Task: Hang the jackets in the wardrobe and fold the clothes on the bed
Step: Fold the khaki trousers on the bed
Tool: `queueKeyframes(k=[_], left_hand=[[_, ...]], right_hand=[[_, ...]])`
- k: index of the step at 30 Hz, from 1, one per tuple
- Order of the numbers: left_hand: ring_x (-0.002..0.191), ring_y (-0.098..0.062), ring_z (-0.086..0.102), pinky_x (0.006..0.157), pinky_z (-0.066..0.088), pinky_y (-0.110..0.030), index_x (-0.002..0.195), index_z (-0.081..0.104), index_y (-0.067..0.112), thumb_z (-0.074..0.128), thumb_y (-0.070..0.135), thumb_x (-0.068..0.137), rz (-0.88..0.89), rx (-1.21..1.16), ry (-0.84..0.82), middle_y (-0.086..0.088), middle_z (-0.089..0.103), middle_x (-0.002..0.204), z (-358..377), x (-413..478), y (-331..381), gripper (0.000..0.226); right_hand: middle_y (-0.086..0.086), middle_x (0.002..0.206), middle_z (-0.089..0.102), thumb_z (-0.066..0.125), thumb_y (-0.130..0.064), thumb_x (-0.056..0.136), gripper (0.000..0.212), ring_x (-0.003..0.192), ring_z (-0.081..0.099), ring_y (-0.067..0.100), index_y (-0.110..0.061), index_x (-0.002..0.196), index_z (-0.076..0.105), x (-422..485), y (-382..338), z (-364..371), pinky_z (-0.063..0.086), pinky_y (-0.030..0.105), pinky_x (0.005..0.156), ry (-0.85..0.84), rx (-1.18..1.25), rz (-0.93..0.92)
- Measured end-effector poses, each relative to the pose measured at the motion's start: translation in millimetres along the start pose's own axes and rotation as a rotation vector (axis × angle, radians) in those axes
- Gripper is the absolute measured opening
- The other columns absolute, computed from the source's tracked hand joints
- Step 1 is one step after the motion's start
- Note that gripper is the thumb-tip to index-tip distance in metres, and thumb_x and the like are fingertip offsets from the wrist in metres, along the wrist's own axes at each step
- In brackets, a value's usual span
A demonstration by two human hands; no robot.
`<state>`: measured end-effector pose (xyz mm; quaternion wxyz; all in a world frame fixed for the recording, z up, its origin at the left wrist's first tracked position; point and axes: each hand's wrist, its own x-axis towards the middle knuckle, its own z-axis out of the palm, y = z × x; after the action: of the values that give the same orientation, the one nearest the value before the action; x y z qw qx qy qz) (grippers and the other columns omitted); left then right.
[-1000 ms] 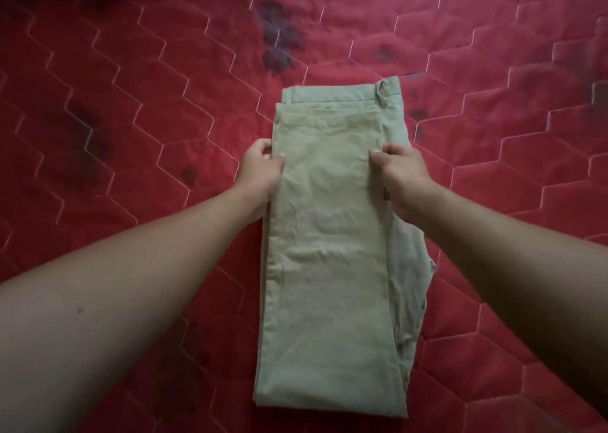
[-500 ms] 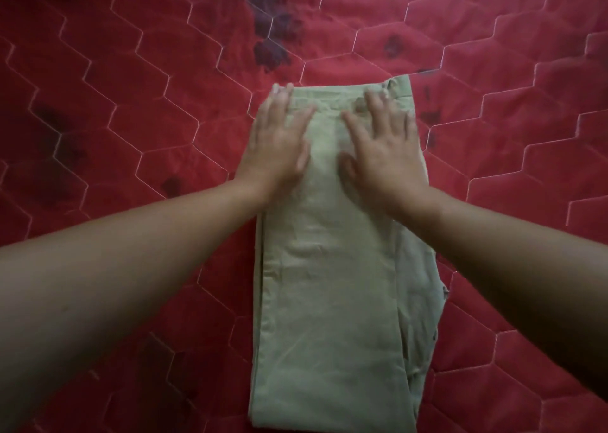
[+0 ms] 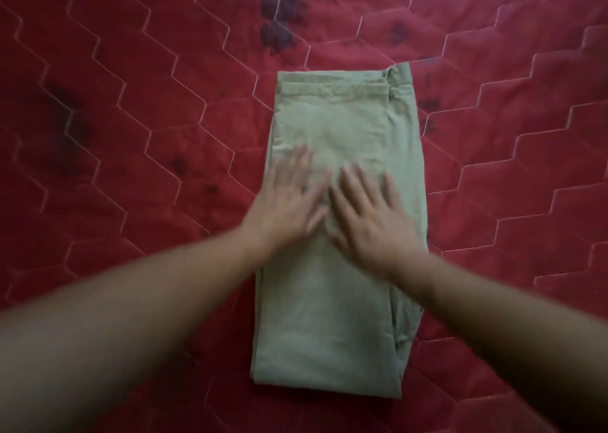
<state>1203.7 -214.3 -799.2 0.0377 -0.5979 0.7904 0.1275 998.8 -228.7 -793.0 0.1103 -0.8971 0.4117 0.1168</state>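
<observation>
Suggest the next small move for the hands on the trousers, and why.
Probably grasp the near end and fold it up to the waistband: the trousers lie long and flat on the bed cover, with the left hand and right hand open, palms down, mid-length.

Pale sage-green folded trousers [image 3: 332,301] lie on a deep red quilted bedspread [image 3: 131,136] stitched in a pattern of pale, elongated hexagons. Dark purplish-black blotches mark the red fabric just beyond the trousers' far edge, with fainter dark patches scattered well to their left and right.
</observation>
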Motion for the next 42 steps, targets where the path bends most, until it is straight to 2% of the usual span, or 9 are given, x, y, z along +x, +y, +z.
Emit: queueKeyframes(k=[6, 13, 18, 23, 26, 30, 34, 37, 42], left_hand=[[0.155, -0.035, -0.004, 0.121, 0.011, -0.061, 0.159, 0.017, 0.039, 0.038, 0.063, 0.096, 0.116, 0.031, -0.051, -0.02, -0.001, 0.167, 57.5, -93.4, 6.0, 0.071], [0.154, -0.039, -0.003, 0.12, 0.013, -0.062, 0.16, 0.015, 0.029, 0.028, 0.059, 0.099, -0.028, 0.059, -0.034, -0.024, -0.001, 0.166, 47.0, -114.6, 33.7, 0.069], [0.155, -0.036, 0.004, 0.114, 0.018, -0.07, 0.159, 0.02, 0.037, 0.038, 0.062, 0.097, 0.067, 0.045, -0.045, -0.017, 0.005, 0.167, 79.7, -202.0, 74.1, 0.069], [0.154, -0.037, 0.004, 0.115, 0.015, -0.071, 0.158, 0.019, 0.039, 0.038, 0.064, 0.096, 0.044, 0.064, -0.051, -0.016, 0.006, 0.168, 84.7, -200.6, 75.1, 0.07], [0.154, -0.037, -0.004, 0.114, 0.014, -0.072, 0.16, 0.01, 0.037, 0.029, 0.073, 0.094, 0.031, 0.035, -0.136, -0.017, -0.003, 0.168, 72.7, -209.6, 77.8, 0.078], [0.154, -0.039, 0.003, 0.116, 0.021, -0.067, 0.159, 0.017, 0.034, 0.053, 0.071, 0.083, 0.051, 0.058, -0.26, -0.02, 0.001, 0.167, 57.3, -234.8, 81.7, 0.092], [0.144, -0.038, 0.038, 0.093, 0.052, -0.046, 0.132, 0.053, 0.023, 0.055, 0.032, 0.084, 0.108, 0.028, -0.222, -0.019, 0.039, 0.156, 43.2, -241.7, 67.9, 0.048], [0.129, -0.036, 0.05, 0.073, 0.051, -0.039, 0.116, 0.055, 0.02, 0.06, 0.02, 0.072, 0.15, 0.069, -0.206, -0.016, 0.053, 0.138, 33.4, -236.4, 67.4, 0.044], [0.093, -0.029, 0.056, 0.056, 0.046, -0.038, 0.101, 0.053, 0.017, 0.071, 0.013, 0.07, 0.191, 0.108, -0.236, -0.008, 0.056, 0.101, 19.7, -231.8, 79.9, 0.037]], right_hand=[[0.012, 0.169, 0.009, 0.031, -0.068, 0.098, 0.076, 0.156, 0.005, 0.034, -0.026, 0.161, 0.022, -95.8, -19.0, 67.3, 0.012, 0.067, 0.119, 0.022, -0.028, 0.006], [0.014, 0.169, 0.003, 0.025, -0.059, 0.103, 0.072, 0.156, -0.002, 0.035, -0.019, 0.162, 0.018, -108.7, -43.9, 62.4, 0.008, 0.067, 0.12, 0.0, 0.015, 0.11], [0.014, 0.169, 0.01, 0.033, -0.064, 0.1, 0.076, 0.155, 0.007, 0.039, -0.019, 0.16, 0.026, -170.7, -78.4, 91.4, 0.015, 0.07, 0.117, 0.058, 0.018, 0.068], [0.013, 0.169, 0.006, 0.03, -0.067, 0.098, 0.079, 0.155, 0.002, 0.039, -0.022, 0.161, 0.016, -168.5, -76.6, 92.4, 0.01, 0.07, 0.118, 0.048, 0.017, 0.062], [0.015, 0.169, 0.003, 0.028, -0.074, 0.095, 0.087, 0.155, -0.002, 0.042, -0.019, 0.162, 0.016, -177.1, -75.0, 86.1, 0.009, 0.074, 0.115, 0.006, 0.017, -0.028], [0.016, 0.167, 0.017, 0.05, -0.068, 0.087, 0.09, 0.153, 0.015, 0.041, -0.018, 0.159, 0.029, -206.6, -61.3, 76.6, 0.019, 0.078, 0.108, -0.075, -0.043, -0.285], [0.022, 0.15, 0.046, 0.05, -0.028, 0.095, 0.049, 0.137, 0.045, 0.046, -0.016, 0.142, 0.051, -220.1, -50.4, 67.5, 0.035, 0.069, 0.103, 0.011, -0.052, -0.29], [0.02, 0.129, 0.057, 0.047, -0.016, 0.097, 0.03, 0.117, 0.056, 0.041, -0.011, 0.125, 0.057, -218.5, -57.0, 55.7, 0.044, 0.061, 0.092, 0.111, -0.057, -0.316], [0.018, 0.115, 0.058, 0.042, -0.016, 0.093, 0.03, 0.101, 0.058, 0.037, -0.011, 0.119, 0.057, -218.7, -74.0, 51.9, 0.049, 0.056, 0.081, 0.1, -0.107, -0.253]])
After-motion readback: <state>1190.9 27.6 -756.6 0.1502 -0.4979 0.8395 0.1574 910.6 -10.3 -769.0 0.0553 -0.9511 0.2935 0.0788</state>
